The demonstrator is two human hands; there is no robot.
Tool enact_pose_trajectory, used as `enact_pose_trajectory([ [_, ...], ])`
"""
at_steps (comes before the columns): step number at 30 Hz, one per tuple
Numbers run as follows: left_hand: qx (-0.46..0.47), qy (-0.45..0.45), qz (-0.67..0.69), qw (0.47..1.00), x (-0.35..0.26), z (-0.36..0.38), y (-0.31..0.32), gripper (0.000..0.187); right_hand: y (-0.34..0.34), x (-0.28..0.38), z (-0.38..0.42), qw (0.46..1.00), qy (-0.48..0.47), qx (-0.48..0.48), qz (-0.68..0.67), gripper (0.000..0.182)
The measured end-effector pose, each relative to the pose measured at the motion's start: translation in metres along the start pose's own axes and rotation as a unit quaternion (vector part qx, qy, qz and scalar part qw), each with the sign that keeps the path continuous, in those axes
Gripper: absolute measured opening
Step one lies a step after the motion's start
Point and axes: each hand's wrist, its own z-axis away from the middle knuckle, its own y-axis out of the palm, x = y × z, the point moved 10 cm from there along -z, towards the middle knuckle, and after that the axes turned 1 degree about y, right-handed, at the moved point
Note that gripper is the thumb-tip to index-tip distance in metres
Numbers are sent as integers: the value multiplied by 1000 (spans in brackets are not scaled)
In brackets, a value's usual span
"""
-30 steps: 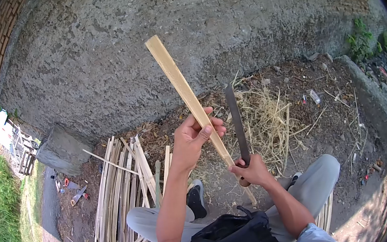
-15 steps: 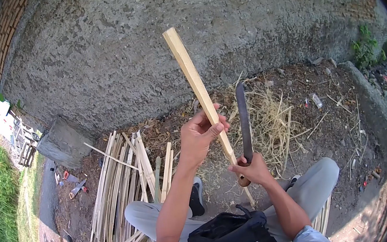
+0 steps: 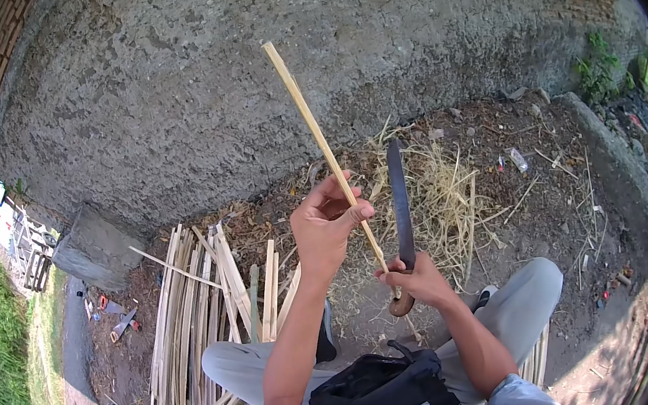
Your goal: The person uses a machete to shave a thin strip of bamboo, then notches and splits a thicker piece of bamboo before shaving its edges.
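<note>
Between the fingertips of my left hand (image 3: 327,226) is a long pale bamboo strip (image 3: 300,104), its narrow edge turned toward me and its top end slanting up and left. My right hand (image 3: 420,278) is closed round the wooden handle of a machete (image 3: 400,201), whose dark blade points up, a little right of the strip. The strip's lower part passes by my right thumb, which appears to press against it; its thin bottom end hangs below the handle.
A pile of split bamboo strips (image 3: 193,324) lies on the ground to the left. Pale shavings (image 3: 449,199) are heaped ahead by a rough wall (image 3: 247,106). A concrete block (image 3: 95,248) and hand saws (image 3: 123,324) are farther left; a plastic bottle (image 3: 518,161) lies right.
My left hand has turned the bamboo strip, so its narrow edge shows instead of its broad face. The machete stays upright in my right hand. The view has shifted slightly.
</note>
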Motion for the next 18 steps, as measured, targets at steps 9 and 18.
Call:
enact_pose_trajectory([
  [9, 4, 31, -43, 999, -10, 5, 5, 59, 1, -5, -5, 1000, -5, 3, -9, 36],
  [18, -15, 24, -57, 998, -5, 2, -2, 54, 0, -16, -8, 999, 4, 10, 32, 37],
])
